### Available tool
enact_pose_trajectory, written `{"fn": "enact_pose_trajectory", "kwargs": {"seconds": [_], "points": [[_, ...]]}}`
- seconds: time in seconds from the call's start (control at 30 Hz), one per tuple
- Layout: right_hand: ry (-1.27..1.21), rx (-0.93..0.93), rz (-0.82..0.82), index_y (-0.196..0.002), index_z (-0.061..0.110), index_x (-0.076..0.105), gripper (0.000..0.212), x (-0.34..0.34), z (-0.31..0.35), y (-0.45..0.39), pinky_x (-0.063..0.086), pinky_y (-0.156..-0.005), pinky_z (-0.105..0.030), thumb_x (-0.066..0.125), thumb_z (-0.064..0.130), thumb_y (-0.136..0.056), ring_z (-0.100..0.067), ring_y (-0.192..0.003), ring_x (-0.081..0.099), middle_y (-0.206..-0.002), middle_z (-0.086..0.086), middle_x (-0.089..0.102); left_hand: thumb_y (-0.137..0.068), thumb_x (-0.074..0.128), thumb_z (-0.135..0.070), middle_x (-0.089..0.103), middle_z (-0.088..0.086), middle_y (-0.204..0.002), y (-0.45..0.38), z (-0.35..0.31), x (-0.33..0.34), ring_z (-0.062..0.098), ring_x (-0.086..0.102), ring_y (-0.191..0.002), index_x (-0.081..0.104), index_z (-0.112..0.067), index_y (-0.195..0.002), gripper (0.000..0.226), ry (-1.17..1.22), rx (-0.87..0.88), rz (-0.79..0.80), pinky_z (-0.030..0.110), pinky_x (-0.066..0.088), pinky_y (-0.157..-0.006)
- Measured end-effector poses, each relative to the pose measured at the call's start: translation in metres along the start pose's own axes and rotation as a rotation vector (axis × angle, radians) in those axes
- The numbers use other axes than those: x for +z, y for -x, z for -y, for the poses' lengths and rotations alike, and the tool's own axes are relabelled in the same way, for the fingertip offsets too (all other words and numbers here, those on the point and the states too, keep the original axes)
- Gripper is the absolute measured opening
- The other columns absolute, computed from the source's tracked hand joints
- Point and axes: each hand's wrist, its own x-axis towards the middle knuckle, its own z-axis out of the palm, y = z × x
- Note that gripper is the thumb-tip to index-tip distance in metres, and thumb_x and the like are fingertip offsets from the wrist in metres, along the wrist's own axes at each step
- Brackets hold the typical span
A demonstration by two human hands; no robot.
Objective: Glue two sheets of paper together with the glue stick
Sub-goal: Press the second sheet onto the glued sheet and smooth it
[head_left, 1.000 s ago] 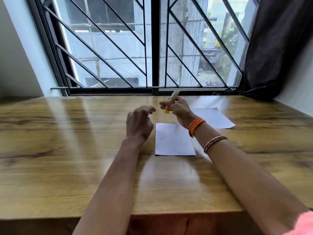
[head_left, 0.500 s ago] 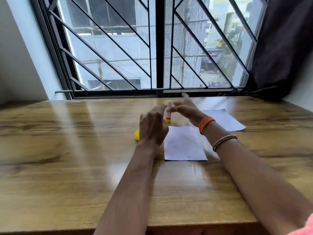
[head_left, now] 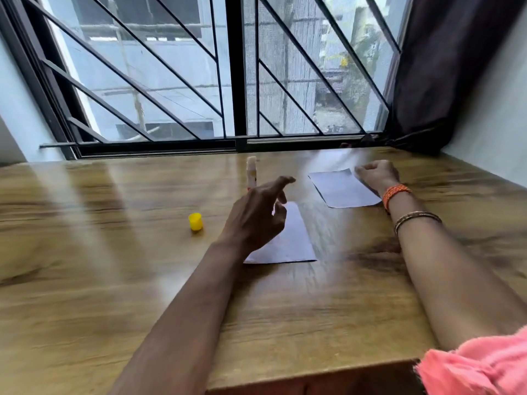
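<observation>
Wooden desk by the window: glue stick (head_left: 251, 173) is standing upright at 11 o'clock from the loosely spread left hand (head_left: 258, 220), which is nearer; right hand (head_left: 376, 173) is pinching the far sheet (head_left: 340, 189).

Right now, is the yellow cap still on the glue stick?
No: the yellow cap lies by itself on the wooden table, apart from the glue stick, which stands upright and uncapped nearer the window.

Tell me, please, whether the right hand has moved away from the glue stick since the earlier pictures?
Yes. The right hand has let go of the glue stick, which stands upright, and has gone right to the far sheet, its fingers curled at that sheet's far corner.
</observation>
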Motion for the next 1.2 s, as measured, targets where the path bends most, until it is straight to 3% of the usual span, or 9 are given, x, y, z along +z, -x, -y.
{"fn": "enact_pose_trajectory", "kwargs": {"seconds": [0.13, 0.23, 0.33, 0.53, 0.67, 0.83, 0.97, 1.03, 1.2], "points": [[0.112, 0.024, 0.080, -0.104, 0.022, 0.070, 0.032, 0.007, 0.001, -0.005, 0.030, -0.107, -0.038, 0.066, 0.044, -0.081, -0.034, -0.123, 0.047, -0.121, -0.009, 0.065, -0.078, 0.045, -0.007, 0.058, -0.014, -0.084, 0.000, 0.003, -0.001, 0.017, 0.060, -0.070, 0.052, -0.028, -0.123, 0.051, -0.011, -0.028, -0.003, 0.035, 0.053, -0.066], [0.106, 0.026, 0.059, -0.084, 0.024, 0.070, 0.015, 0.011, 0.003, -0.006, 0.029, -0.100, -0.036, 0.068, 0.038, -0.080, -0.033, -0.120, 0.048, -0.114, -0.009, 0.067, -0.078, 0.045, -0.006, 0.058, -0.014, -0.082, 0.002, 0.005, 0.000, 0.016, 0.060, -0.069, 0.055, -0.027, -0.120, 0.047, -0.016, -0.047, 0.004, 0.035, 0.053, -0.068], [-0.021, 0.003, 0.045, -0.064, 0.020, 0.060, 0.020, 0.013, 0.007, -0.007, 0.034, -0.098, -0.035, 0.067, 0.031, -0.080, -0.031, -0.107, 0.058, -0.096, -0.009, 0.070, -0.078, 0.045, -0.004, 0.059, -0.013, -0.079, -0.001, 0.010, -0.002, 0.017, 0.062, -0.072, 0.058, -0.026, -0.116, 0.046, -0.031, -0.065, -0.008, 0.036, 0.053, -0.069], [-0.233, 0.015, -0.169, -0.094, 0.007, 0.067, 0.016, 0.012, 0.011, 0.010, 0.045, -0.098, -0.045, 0.059, 0.017, -0.084, -0.035, -0.105, 0.060, -0.108, -0.017, 0.069, -0.077, 0.051, -0.014, 0.059, -0.014, -0.078, 0.000, 0.013, 0.003, 0.015, 0.056, -0.070, 0.061, -0.026, -0.111, 0.037, 0.019, -0.118, 0.010, 0.034, 0.052, -0.073], [-0.446, 0.024, -0.256, -0.092, 0.004, 0.069, 0.018, -0.001, 0.023, 0.021, 0.048, -0.075, -0.030, 0.064, 0.016, -0.081, -0.025, -0.088, 0.062, -0.098, -0.016, 0.070, -0.081, 0.055, -0.022, 0.064, -0.011, -0.084, -0.003, 0.002, 0.000, 0.015, 0.058, -0.075, 0.064, -0.023, -0.109, 0.029, 0.063, -0.121, 0.014, 0.031, 0.049, -0.077], [-0.635, 0.007, -0.149, -0.075, 0.013, 0.065, 0.004, 0.002, 0.052, 0.045, 0.052, -0.076, -0.038, 0.066, 0.014, -0.079, -0.022, -0.078, 0.058, -0.083, -0.010, 0.064, -0.090, 0.049, -0.030, 0.073, 0.001, -0.095, -0.005, 0.008, -0.011, 0.023, 0.063, -0.081, 0.070, -0.018, -0.097, 0.025, 0.095, -0.224, -0.085, 0.029, 0.046, -0.072], [-0.665, -0.052, -0.029, -0.064, 0.019, 0.058, 0.021, 0.004, 0.056, 0.064, 0.045, -0.054, -0.024, 0.065, 0.012, -0.082, -0.015, -0.058, 0.052, -0.073, -0.007, 0.061, -0.090, 0.048, -0.045, 0.072, 0.007, -0.103, -0.007, 0.004, -0.013, 0.027, 0.063, -0.097, 0.069, -0.014, -0.094, 0.037, 0.122, -0.363, -0.102, 0.036, 0.049, -0.079], [-0.657, -0.076, 0.043, -0.066, 0.018, 0.058, 0.021, 0.009, 0.059, 0.074, 0.044, -0.053, -0.021, 0.065, 0.011, -0.084, -0.011, -0.055, 0.050, -0.068, -0.003, 0.058, -0.088, 0.051, -0.047, 0.073, 0.006, -0.099, -0.007, 0.005, -0.018, 0.024, 0.064, -0.099, 0.070, -0.014, -0.089, 0.039, 0.171, -0.437, -0.113, 0.036, 0.049, -0.083], [-0.568, -0.127, 0.186, -0.071, 0.018, 0.059, 0.017, 0.026, 0.052, 0.100, 0.043, -0.056, -0.020, 0.067, 0.013, -0.085, -0.011, -0.061, 0.053, -0.072, -0.001, 0.061, -0.086, 0.059, -0.036, 0.071, 0.005, -0.079, 0.002, 0.001, -0.022, 0.025, 0.066, -0.086, 0.070, -0.013, -0.083, 0.026, 0.231, -0.552, -0.129, 0.028, 0.044, -0.072]]}}
